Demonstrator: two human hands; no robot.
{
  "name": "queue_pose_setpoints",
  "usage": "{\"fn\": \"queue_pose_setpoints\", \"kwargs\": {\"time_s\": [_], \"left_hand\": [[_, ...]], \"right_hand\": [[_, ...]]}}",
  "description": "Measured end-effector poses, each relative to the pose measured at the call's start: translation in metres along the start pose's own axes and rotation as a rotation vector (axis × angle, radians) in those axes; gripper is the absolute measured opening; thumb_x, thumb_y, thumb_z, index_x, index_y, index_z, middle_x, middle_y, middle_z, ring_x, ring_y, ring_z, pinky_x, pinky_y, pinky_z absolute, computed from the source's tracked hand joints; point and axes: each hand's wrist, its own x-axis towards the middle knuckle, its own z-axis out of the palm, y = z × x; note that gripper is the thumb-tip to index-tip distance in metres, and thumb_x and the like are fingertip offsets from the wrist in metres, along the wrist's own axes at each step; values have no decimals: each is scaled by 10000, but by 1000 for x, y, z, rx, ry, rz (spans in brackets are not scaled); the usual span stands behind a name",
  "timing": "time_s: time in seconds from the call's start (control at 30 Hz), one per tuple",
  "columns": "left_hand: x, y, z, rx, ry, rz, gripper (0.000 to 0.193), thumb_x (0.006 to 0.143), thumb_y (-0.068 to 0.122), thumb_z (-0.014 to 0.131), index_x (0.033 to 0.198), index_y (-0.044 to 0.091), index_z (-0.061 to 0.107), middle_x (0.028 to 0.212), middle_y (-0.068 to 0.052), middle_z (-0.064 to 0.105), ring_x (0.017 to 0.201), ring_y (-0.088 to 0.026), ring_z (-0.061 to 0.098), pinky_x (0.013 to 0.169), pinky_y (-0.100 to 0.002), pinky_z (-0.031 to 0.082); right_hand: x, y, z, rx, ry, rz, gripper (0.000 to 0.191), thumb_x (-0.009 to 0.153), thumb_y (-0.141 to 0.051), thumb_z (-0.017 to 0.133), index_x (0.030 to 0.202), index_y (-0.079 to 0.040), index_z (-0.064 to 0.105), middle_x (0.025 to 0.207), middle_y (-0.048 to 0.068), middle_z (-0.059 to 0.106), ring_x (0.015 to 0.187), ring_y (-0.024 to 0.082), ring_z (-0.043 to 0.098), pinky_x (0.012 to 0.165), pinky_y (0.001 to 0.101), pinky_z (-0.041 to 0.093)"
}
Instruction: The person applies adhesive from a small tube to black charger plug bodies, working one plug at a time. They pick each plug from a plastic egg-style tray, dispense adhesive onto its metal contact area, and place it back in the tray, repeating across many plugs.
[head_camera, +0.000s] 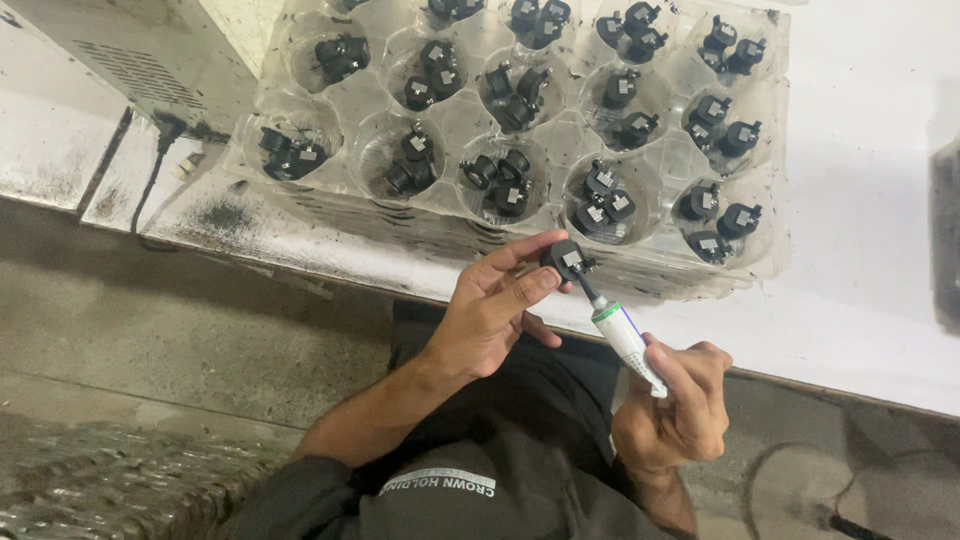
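Left hand (490, 320) pinches a small black part (566, 258); right hand (675, 405) grips a white tube (625, 335), nozzle touching it. Squeeze hard and it may smear or slip.

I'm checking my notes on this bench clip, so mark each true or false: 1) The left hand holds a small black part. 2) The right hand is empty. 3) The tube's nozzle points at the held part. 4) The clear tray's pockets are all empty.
1) True: the left hand pinches a small black part.
2) False: the right hand grips a white tube.
3) True: its dark nozzle meets the part.
4) False: the clear tray holds black parts in its visible pockets.
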Motion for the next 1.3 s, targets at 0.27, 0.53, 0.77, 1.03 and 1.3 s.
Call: {"fn": "queue_pose_setpoints", "kwargs": {"time_s": [0.27,0.53,0.77,1.03,1.3], "left_hand": [[0,2,0,-18,6,-11,472,1032,88,666,1482,8,544,1121,-73,673,1095,-166,674,652,-318,674],[-3,-1,0,9,41,-57,447,1005,157,692,1415,22,574,1086,-57,642,1037,-149,674,584,-296,658],[-2,-18,-6,-105,89,-86,284,984,180,741,1188,52,589,1026,-55,623,887,-184,702,480,-283,618],[-3,-22,-10,-117,75,-79,261,980,163,749,1163,68,589,968,-41,645,856,-174,703,463,-281,610],[-4,-23,-9,-101,71,-79,268,978,165,753,1165,57,594,961,-53,659,851,-162,699,462,-274,602]], "right_hand": [[2,-1,1,3,1,-32,359,872,146,709,1173,-45,673,1038,143,734,838,188,635,808,337,424],[-2,-3,1,-61,-14,-38,392,852,144,709,1195,-36,654,1022,131,712,828,191,609,822,351,418],[-2,2,1,-58,58,-103,488,748,181,626,1187,-30,644,1039,163,702,878,239,624,803,351,436],[-1,1,3,-95,22,-98,403,862,135,714,1219,-41,652,1054,127,721,866,194,626,818,338,415],[-2,1,2,-118,12,-69,372,896,89,747,1227,-57,661,1041,116,727,872,185,628,840,338,401]]}}
